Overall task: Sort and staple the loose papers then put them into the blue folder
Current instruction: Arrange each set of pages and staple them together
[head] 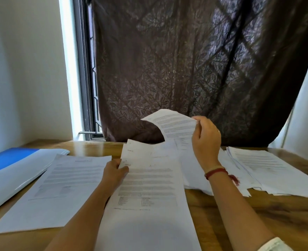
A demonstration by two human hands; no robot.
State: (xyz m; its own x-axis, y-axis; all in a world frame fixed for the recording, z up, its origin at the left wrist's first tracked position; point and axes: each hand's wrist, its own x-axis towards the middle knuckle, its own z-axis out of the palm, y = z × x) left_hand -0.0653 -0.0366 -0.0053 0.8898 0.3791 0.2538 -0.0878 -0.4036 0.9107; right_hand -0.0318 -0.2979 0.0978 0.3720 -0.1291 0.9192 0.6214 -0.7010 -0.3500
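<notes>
Printed white papers lie spread over a wooden table (258, 211). My right hand (205, 140) pinches the upper corner of one printed sheet (175, 125) and holds it lifted and curled above the table. My left hand (114, 172) grips the left edge of a stack of sheets (146, 187) in the middle, thumb on top. A separate printed page (59, 189) lies flat to the left. The blue folder (8, 158) rests at the far left, with a white cover or sheet (19, 173) partly over it. No stapler shows.
A loose pile of more papers (269, 171) covers the right side of the table. A dark patterned curtain (185, 69) hangs behind the table, with a barred window (89, 87) and white wall to the left.
</notes>
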